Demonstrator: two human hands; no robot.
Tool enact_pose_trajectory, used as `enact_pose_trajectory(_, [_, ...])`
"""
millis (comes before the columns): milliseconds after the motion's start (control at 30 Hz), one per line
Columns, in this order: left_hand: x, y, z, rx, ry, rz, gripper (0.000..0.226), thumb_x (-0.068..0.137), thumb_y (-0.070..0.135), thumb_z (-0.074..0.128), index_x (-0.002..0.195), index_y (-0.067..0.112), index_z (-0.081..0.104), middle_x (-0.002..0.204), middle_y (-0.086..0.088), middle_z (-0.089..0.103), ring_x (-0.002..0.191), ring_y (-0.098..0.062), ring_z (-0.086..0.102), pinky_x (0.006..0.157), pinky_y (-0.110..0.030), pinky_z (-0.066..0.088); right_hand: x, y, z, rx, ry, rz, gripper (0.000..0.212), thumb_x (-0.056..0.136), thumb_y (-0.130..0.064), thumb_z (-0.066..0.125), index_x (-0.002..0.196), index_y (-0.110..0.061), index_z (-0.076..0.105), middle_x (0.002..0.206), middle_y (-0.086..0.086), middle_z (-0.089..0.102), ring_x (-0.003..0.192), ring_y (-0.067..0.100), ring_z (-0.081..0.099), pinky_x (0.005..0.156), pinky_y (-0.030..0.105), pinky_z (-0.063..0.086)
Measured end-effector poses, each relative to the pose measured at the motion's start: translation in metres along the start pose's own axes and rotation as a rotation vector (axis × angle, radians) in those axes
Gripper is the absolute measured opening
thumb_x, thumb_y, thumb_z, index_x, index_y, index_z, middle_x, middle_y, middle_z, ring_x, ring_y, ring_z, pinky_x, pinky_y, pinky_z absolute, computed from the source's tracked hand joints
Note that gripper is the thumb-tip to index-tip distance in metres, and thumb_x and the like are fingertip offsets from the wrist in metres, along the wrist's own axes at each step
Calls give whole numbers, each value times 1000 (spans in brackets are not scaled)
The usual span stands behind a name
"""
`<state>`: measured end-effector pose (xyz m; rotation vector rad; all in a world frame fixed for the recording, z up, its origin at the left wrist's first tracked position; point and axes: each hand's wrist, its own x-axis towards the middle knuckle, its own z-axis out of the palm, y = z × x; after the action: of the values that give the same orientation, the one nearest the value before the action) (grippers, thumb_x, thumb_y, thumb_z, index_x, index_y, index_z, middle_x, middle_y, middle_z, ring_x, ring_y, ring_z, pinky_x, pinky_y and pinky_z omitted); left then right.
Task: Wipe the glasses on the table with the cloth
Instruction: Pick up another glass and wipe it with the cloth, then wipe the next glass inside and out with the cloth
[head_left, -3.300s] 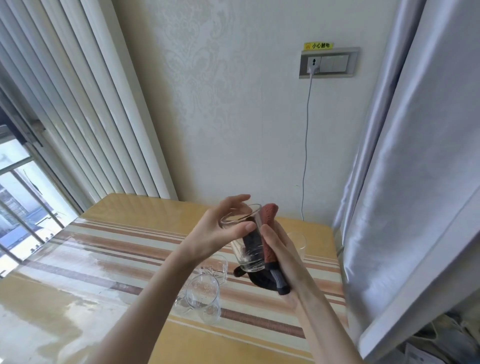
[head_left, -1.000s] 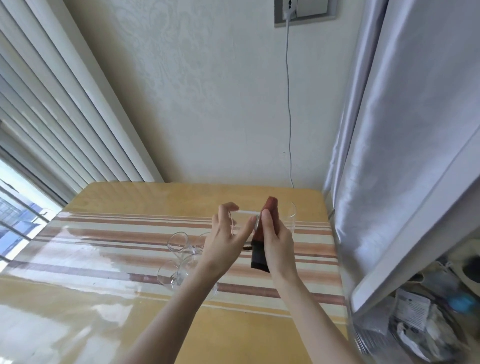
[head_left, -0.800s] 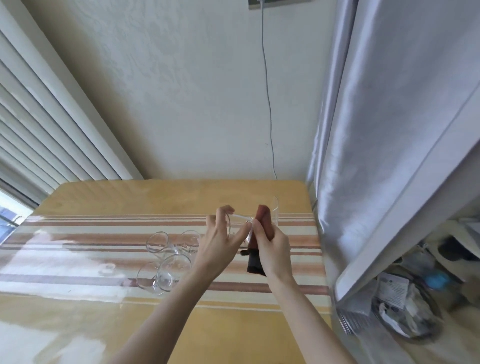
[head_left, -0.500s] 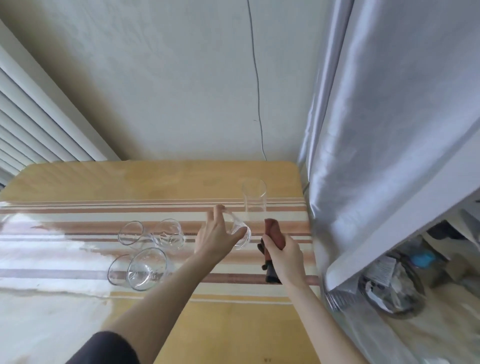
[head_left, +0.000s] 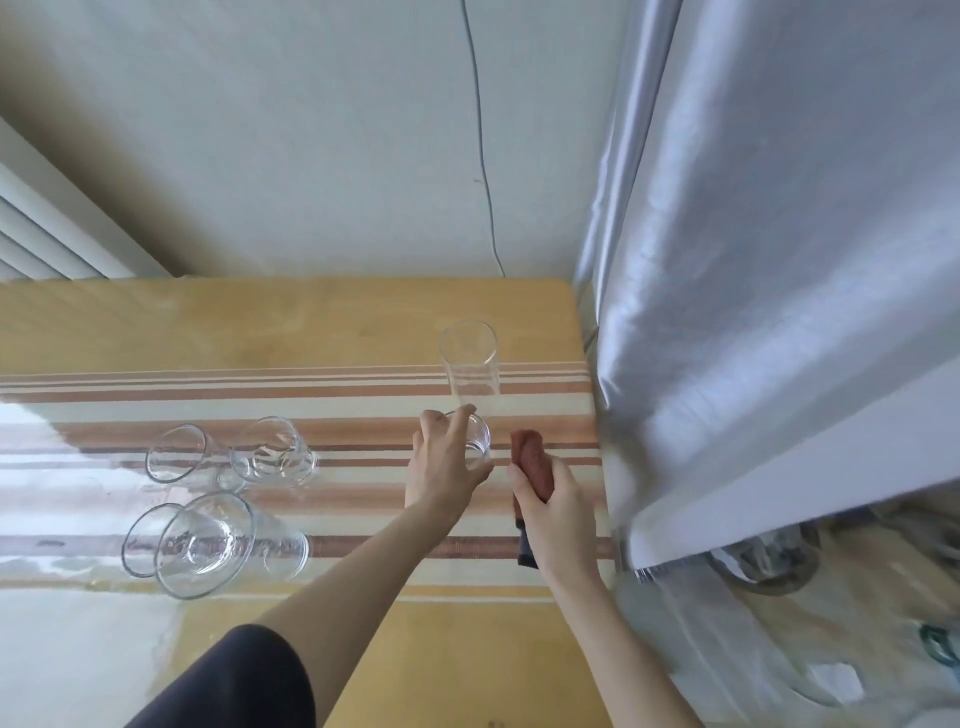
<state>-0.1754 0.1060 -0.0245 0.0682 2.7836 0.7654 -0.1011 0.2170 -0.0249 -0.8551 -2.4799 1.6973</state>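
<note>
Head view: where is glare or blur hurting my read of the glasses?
Head view: window glare washes out the table's left edge beside the four lying glasses; the curtain and lower-right clutter are motion-blurred; the left hand holds a small glass, still readable.

six glasses: a tall one (head_left: 470, 364), a small one (head_left: 477, 446) in the left hand, and four grouped to the left (head_left: 174, 453) (head_left: 275, 457) (head_left: 143, 540) (head_left: 228, 543); one cloth (head_left: 531, 465); two hands (head_left: 441, 467) (head_left: 558, 514); one counter (head_left: 311, 322)
</note>
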Motion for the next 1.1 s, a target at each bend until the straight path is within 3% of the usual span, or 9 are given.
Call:
enact_pose_trajectory(133, [-3,-5,3,38,-3,27,66,80,27,71,135,30,35,131,-8,33,121,-27,41,76,-30,44,-1,0,-2,-23,8,-28,23,89,-36,63,101,-17,63,74,-7,65,73,20,64,64,29,46])
enact_pose_trajectory(233, [-9,-5,-7,90,-69,18,89,76,38,74,146,33,19,144,-10,25,132,-29,34,93,-37,47,-5,-6,-4,-38,-10,-52,26,88,-40,62,103,-18,61,74,-6,64,72,21,63,66,33,49])
enact_pose_trajectory(300, [-23,-5,-26,94,-66,12,92,77,40,72,148,30,14,149,-9,20,134,-28,33,96,-41,47,-11,-14,-5,-59,-26,-82,28,88,-42,61,101,-18,60,72,-6,64,71,22,62,67,37,51])
enact_pose_trajectory(433, [-77,-21,-82,39,79,43,63,86,34,64,140,20,34,141,-5,32,118,-24,48,79,-36,51,-33,-39,-8,-111,-72,-207,26,87,-42,62,97,-17,60,69,-5,62,69,22,61,61,32,45])
enact_pose_trajectory(600, [-143,-90,-149,-23,307,35,56,82,29,70,131,13,47,136,-8,40,121,-27,46,92,-43,48,-65,-74,16,-217,-169,-444,30,90,-35,62,111,-15,60,71,1,62,63,25,60,50,24,38])
enact_pose_trajectory(667, [-153,-119,-165,-29,353,-26,69,75,34,76,134,15,44,138,-10,37,126,-30,40,101,-46,41,-75,-88,35,-232,-206,-526,32,90,-33,61,115,-15,59,72,2,64,65,29,64,51,32,45])
enact_pose_trajectory(767, [-150,-143,-174,-46,203,-130,96,68,48,77,146,27,25,149,-11,19,137,-33,23,109,-48,31,-89,-98,59,-241,-233,-616,38,89,-33,63,120,-13,58,94,8,70,85,27,65,68,37,52])
enact_pose_trajectory(867, [-135,-148,-170,7,51,-156,106,67,52,77,149,36,12,156,-11,6,141,-35,15,108,-49,29,-95,-93,72,-249,-232,-623,39,88,-35,62,120,-12,59,101,7,69,93,26,63,74,35,50])
enact_pose_trajectory(1100, [-108,-150,-152,185,37,-193,89,75,52,68,148,36,18,149,-7,25,131,-33,33,94,-44,45,-101,-76,78,-275,-221,-561,38,90,-40,58,119,-16,59,96,2,66,90,22,60,74,34,50])
